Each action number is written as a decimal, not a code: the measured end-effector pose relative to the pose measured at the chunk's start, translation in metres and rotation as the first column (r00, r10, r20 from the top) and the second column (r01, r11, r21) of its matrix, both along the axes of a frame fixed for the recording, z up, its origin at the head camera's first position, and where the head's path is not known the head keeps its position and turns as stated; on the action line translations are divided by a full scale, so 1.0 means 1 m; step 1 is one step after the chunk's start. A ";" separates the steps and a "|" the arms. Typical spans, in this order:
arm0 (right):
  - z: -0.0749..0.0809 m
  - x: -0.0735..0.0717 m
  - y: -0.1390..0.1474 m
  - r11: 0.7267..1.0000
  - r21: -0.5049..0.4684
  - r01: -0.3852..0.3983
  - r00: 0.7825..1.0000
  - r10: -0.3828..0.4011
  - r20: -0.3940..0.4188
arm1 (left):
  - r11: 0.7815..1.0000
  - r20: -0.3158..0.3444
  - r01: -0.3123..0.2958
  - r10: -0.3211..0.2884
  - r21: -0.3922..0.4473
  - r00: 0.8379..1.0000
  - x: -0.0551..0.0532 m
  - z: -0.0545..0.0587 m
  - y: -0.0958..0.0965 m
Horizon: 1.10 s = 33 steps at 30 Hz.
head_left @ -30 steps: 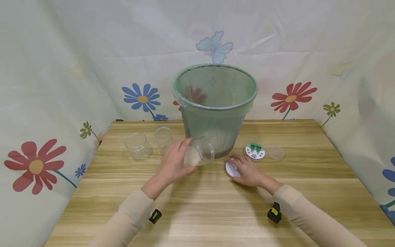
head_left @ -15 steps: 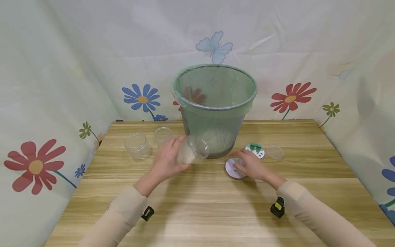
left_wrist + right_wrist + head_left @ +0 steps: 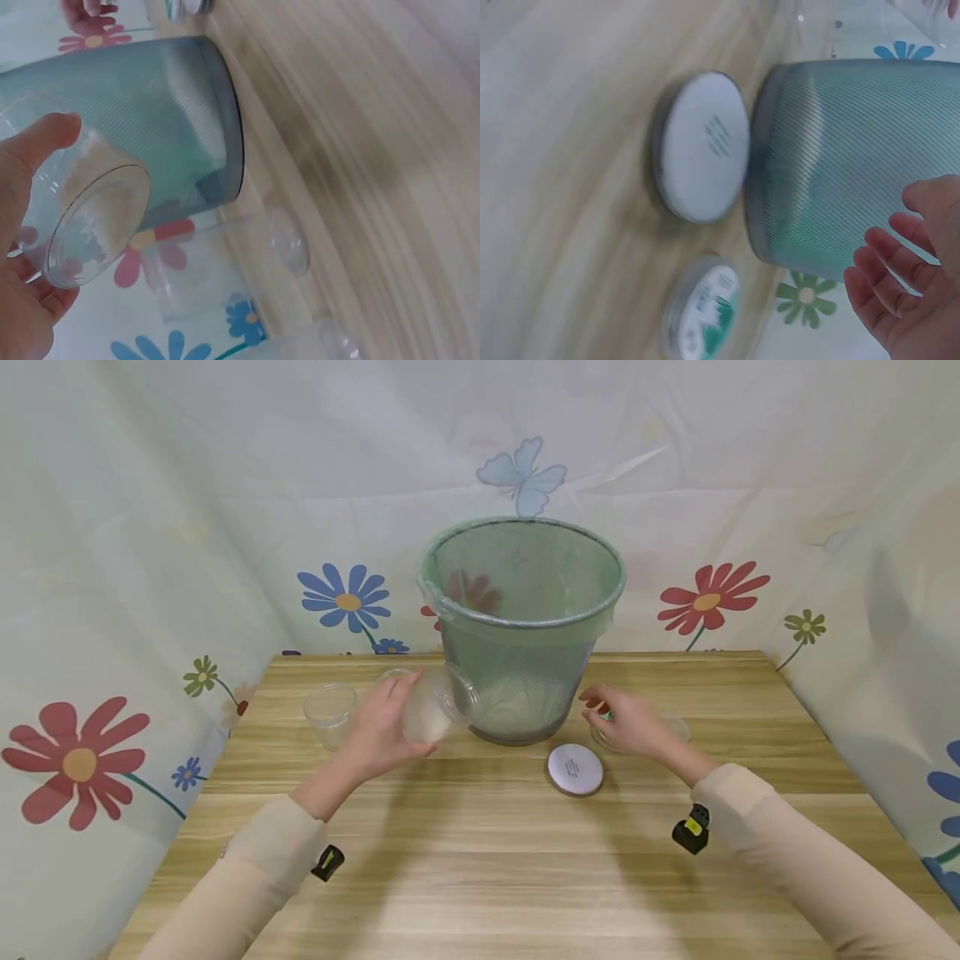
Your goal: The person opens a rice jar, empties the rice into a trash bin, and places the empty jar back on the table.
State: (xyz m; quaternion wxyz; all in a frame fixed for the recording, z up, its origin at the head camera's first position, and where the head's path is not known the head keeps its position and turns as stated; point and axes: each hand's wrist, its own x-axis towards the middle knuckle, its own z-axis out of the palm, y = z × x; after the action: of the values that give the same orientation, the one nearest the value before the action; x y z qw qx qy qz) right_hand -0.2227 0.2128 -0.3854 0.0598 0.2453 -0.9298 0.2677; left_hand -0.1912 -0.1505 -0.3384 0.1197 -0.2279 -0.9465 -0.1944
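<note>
My left hand (image 3: 378,727) grips a tilted clear plastic jar (image 3: 427,710), its mouth facing right toward the bin. Whitish, crumbly-looking stuff (image 3: 105,187) lies inside it near the base. My right hand (image 3: 630,724), fingers loosely bent and holding nothing, hovers right of the bin. Beneath it a green-and-white round lid (image 3: 709,315) is mostly hidden in the head view. A white round lid (image 3: 575,769) with small print lies flat on the table, just in front of the bin.
A mesh bin (image 3: 517,685) with a green liner stands at the back centre. Two more clear jars stand at left, one jar (image 3: 330,706) in plain sight, the other mostly behind my left hand. A clear disc (image 3: 677,727) lies far right. Flowered cloth (image 3: 225,527) encloses the wooden table (image 3: 480,877).
My right hand has left the white lid and moved up and right, over the green-and-white lid. My left hand has carried the jar leftward and slightly up. The white lid stays put.
</note>
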 end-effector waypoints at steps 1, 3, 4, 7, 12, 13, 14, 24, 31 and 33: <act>0.005 -0.002 0.001 1.000 0.004 0.000 1.000 0.000 -0.001 | 1.000 0.001 -0.005 0.005 -0.006 1.000 -0.001 0.003 -0.002; 0.014 -0.005 0.003 1.000 0.007 0.003 1.000 -0.002 -0.006 | 1.000 0.007 -0.015 0.015 -0.018 1.000 -0.002 0.008 -0.007; 0.018 -0.007 0.004 1.000 0.009 0.007 1.000 -0.007 -0.011 | 1.000 0.014 -0.013 0.014 -0.016 1.000 -0.003 0.011 -0.009; 0.032 -0.012 0.008 1.000 0.014 0.018 0.999 -0.017 -0.038 | 1.000 0.027 -0.007 0.008 -0.012 1.000 -0.006 0.018 -0.017; 0.051 -0.019 0.015 0.999 0.025 0.042 0.998 -0.041 -0.053 | 0.999 0.024 -0.020 0.021 -0.025 0.999 -0.011 0.031 -0.027; 0.055 -0.021 0.016 0.999 0.025 0.044 0.998 -0.042 -0.055 | 0.999 0.023 -0.023 0.024 -0.023 0.999 -0.012 0.034 -0.029; 0.058 -0.023 0.016 0.999 0.027 0.044 0.997 -0.043 -0.059 | 0.999 0.025 -0.030 0.031 -0.026 0.999 -0.013 0.036 -0.031; 0.100 -0.037 0.017 0.984 0.058 0.168 0.984 -0.164 -0.067 | 0.998 0.068 -0.052 0.054 -0.034 0.996 -0.022 0.063 -0.046; 0.126 -0.042 0.020 0.968 0.001 0.249 0.968 -0.249 0.016 | 0.994 0.113 -0.097 0.102 -0.044 0.988 -0.032 0.085 -0.054; 0.132 -0.044 0.020 0.964 -0.029 0.263 0.963 -0.260 0.068 | 0.994 0.120 -0.103 0.108 -0.044 0.987 -0.035 0.091 -0.055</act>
State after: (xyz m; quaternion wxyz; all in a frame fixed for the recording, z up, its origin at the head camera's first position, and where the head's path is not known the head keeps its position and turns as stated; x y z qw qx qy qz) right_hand -0.2668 0.2332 -0.2537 0.0695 0.1105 -0.9503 0.2825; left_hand -0.2259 -0.2058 -0.2473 0.0674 -0.1673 -0.9663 -0.1836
